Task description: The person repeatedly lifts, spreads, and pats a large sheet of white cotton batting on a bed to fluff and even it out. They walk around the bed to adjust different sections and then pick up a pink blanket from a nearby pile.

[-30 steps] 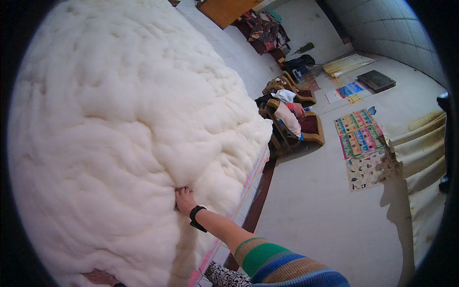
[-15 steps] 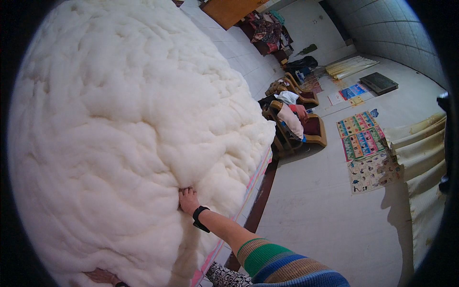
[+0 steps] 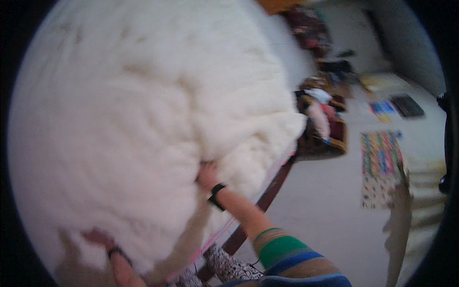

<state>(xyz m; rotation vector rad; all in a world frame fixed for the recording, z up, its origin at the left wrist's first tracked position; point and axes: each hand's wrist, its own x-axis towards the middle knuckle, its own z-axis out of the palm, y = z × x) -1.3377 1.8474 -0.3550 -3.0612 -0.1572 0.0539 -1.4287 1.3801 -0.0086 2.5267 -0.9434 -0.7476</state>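
Note:
A huge, thick mass of white fluffy wadding fills the left and middle, full of dimples and folds. My right hand, with a black watch on its wrist, presses into a crease near the wadding's right side; its fingertips are sunk in the fluff and blurred. Lower left, my left hand rests on the wadding, fingers stretched forward though smeared, a dark band on the wrist. Along the right edge a strip of pink-edged cloth shows beneath the wadding.
Wooden chairs heaped with cloths stand beyond the wadding's right corner. Picture charts, a dark box-like panel and a pale curtain are along the white wall. A brown bed rail runs under the wadding's edge. Black-and-white patterned fabric is below.
The view has shifted and blurred, so the room appears further right. My left hand has come further into view from the lower edge. My right hand is still at the same crease.

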